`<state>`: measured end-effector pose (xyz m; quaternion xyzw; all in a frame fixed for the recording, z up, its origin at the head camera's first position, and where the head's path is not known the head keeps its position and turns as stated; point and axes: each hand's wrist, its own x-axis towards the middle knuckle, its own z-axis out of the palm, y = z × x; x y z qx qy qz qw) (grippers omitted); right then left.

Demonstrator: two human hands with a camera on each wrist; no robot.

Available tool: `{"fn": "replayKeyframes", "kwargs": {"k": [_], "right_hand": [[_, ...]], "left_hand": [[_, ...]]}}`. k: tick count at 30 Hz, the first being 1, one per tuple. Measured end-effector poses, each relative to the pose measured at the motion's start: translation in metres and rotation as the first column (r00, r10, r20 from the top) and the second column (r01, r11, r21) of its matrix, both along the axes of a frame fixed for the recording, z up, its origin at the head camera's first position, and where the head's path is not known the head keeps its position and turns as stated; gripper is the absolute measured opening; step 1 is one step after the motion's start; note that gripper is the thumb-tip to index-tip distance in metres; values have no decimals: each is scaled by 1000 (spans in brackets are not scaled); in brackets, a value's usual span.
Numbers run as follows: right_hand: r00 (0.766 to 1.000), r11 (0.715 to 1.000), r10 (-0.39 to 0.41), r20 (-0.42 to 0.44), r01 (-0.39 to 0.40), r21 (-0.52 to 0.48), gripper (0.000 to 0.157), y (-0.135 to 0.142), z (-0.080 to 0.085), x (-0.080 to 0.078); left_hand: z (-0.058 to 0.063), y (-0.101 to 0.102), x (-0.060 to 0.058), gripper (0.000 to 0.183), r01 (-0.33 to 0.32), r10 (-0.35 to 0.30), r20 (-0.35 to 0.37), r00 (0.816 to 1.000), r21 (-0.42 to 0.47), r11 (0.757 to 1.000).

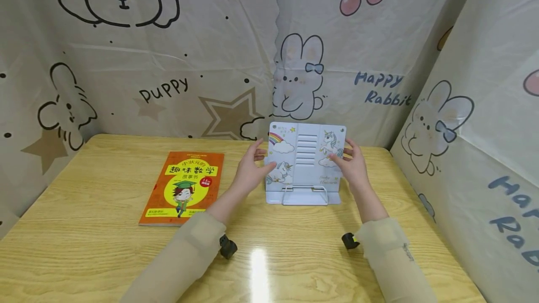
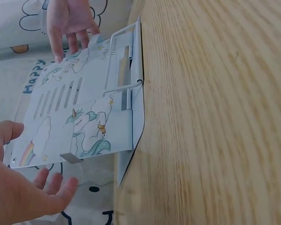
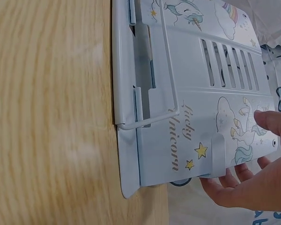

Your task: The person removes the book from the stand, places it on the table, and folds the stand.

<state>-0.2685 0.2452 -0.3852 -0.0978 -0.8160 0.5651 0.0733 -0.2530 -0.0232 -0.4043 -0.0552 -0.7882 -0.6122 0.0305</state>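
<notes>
A white metal book stand (image 1: 306,162) with unicorn, cloud and rainbow prints stands upright on the table, its panel leaning back. Slots run down its middle, and a wire page holder (image 3: 173,89) crosses the lower front. My left hand (image 1: 251,165) is at the panel's left edge, thumb in front. In the left wrist view its fingers (image 2: 56,187) are spread beyond the edge, with a gap to the panel. On the opposite edge, my right hand (image 1: 353,165) has its thumb over the printed front and its fingertips partly hidden behind the panel; whether they press is unclear.
An orange book (image 1: 185,188) with a cartoon figure lies face up on the wooden table (image 1: 97,191), left of the stand. Printed cloth (image 1: 236,60) hangs behind the table and along its sides. A black wrist camera (image 1: 228,247) sits by the left cuff, another (image 1: 349,241) by the right.
</notes>
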Motion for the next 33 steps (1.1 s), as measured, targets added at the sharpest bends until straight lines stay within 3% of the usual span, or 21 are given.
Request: {"fn": "replayKeyframes", "kwargs": {"k": [15,33], "right_hand": [[999,998,-54,4,54,33,66,-1,-2,-11],[996,996,-83,-14,83,43,52,-3,-6,-18]], "left_hand": [[-6,10,-16,67,-48,47,-23,999,-12,999],[-11,18,-25,44,-113,112,-39,993,-22,993]]}}
